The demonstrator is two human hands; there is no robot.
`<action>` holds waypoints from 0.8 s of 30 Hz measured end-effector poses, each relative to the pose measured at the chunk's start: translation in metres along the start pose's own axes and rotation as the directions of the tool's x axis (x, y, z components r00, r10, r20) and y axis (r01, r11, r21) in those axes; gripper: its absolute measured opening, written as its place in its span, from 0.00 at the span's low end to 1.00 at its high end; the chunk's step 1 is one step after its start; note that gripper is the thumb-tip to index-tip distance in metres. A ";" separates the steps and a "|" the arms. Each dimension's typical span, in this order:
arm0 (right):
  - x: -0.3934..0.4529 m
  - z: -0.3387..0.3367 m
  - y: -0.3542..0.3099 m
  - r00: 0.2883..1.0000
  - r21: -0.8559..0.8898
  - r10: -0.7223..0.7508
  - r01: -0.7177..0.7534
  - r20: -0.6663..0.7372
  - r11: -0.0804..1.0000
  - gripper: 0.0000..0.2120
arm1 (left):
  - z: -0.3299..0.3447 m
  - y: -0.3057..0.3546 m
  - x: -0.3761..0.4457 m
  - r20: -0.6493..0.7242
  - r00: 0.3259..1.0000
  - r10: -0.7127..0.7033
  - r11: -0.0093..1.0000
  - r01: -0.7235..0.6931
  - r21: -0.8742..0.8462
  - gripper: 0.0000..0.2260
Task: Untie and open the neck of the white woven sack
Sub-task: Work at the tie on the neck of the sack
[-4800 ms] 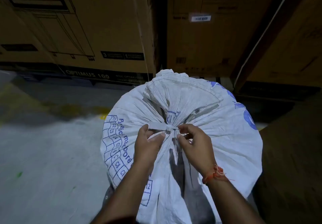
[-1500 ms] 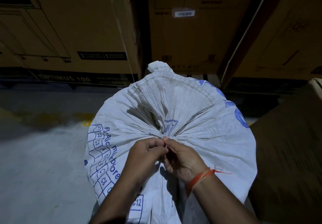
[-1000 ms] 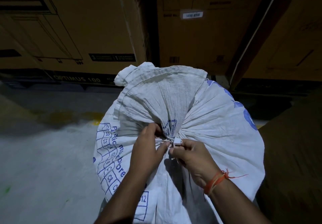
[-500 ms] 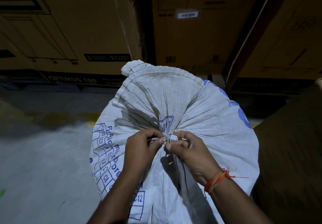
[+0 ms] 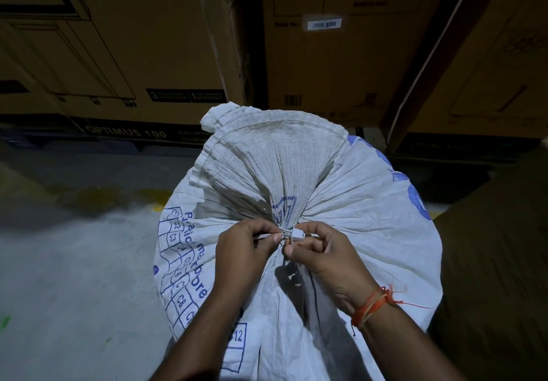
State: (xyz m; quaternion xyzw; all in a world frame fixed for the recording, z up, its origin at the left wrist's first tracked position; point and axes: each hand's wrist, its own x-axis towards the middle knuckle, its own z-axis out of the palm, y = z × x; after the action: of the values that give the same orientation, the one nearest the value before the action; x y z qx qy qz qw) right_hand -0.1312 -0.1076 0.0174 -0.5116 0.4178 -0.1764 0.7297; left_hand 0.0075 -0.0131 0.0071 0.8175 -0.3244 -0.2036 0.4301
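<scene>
A full white woven sack (image 5: pixel 355 202) with blue print stands in front of me. Its neck is gathered tight, and the fanned top (image 5: pixel 275 155) flops away from me. A white plastic tie (image 5: pixel 292 233) with a small locking head cinches the neck. My left hand (image 5: pixel 243 250) pinches the tie's flat tail on the left side. My right hand (image 5: pixel 323 253), with an orange thread on the wrist, pinches the tie at its head. The two hands almost touch at the neck.
Large brown cardboard cartons (image 5: pixel 133 39) are stacked close behind the sack. Another brown carton (image 5: pixel 498 262) stands tight against the sack's right side. Grey concrete floor (image 5: pixel 68 276) with a faded yellow line lies to the left.
The hands stayed at the neck, working the white tie. The fanned sack top shifted left and spread flatter. The tie's head now shows between my fingertips.
</scene>
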 end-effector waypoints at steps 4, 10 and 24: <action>0.001 -0.002 0.002 1.000 0.015 -0.007 0.007 0.013 1.000 0.19 | 0.001 0.002 0.000 -0.004 1.000 0.002 1.000 -0.001 0.014 0.03; 0.001 -0.002 0.003 1.000 0.017 -0.004 0.003 0.013 1.000 0.22 | 0.002 0.002 -0.001 -0.005 1.000 -0.004 0.999 0.004 0.033 0.04; 0.007 -0.011 0.005 0.988 -0.159 -0.152 0.144 -0.035 0.977 0.10 | 0.002 0.002 -0.002 0.062 0.997 -0.047 0.993 0.053 -0.103 0.05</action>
State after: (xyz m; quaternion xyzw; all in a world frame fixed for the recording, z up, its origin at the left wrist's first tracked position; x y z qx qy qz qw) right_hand -0.1366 -0.1165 0.0090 -0.5928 0.4080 -0.2088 0.6622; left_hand 0.0044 -0.0139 0.0079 0.7954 -0.3052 -0.2552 0.4573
